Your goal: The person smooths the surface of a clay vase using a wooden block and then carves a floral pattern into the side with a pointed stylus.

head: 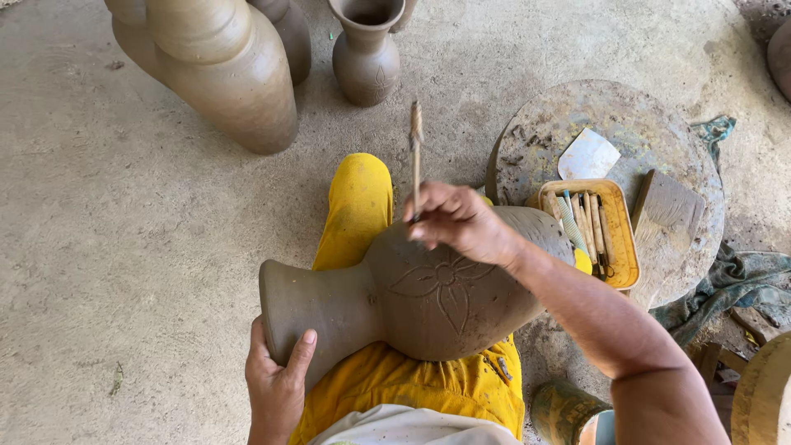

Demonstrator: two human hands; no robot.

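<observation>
Low at seven o'clock, the left hand (276, 381) cups the flared mouth of a raw clay vase (412, 288) lying sideways across yellow-trousered legs (362, 206), thumb up on the rim. At centre, the right hand (461, 222), wrist bent down, pinches a thin wooden stick (416, 156) upright over a carved flower (442, 280). At three o'clock sits a yellow tray of tools (622, 239).

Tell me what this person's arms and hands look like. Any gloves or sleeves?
No gloves: both the left hand and the right hand are bare, with no rings or wristband visible. The right forearm is uncovered up to the frame's edge, so no sleeve shows. The fingers have short nails. Yellow trousers cover the legs.
</observation>
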